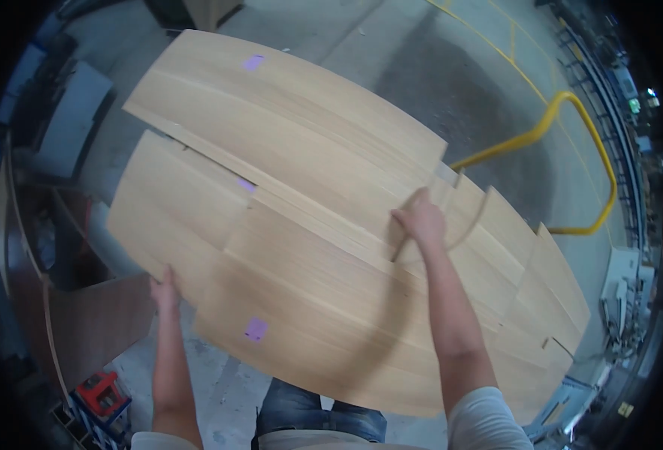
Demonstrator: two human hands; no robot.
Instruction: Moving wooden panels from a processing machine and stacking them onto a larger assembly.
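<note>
pale short sleeves (486, 420), blue denim jeans (290, 409)

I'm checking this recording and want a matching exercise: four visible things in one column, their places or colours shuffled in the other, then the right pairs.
Things
1. Left hand
2. Right hand
3. Bent tubular rail
4. Paper tags

Places or colours
A. Yellow, at the upper right
B. Purple, on the wooden panels
C. At the panels' lower left edge
D. Over the panels, right of picture centre

Pairs: 1-C, 2-D, 3-A, 4-B
</note>
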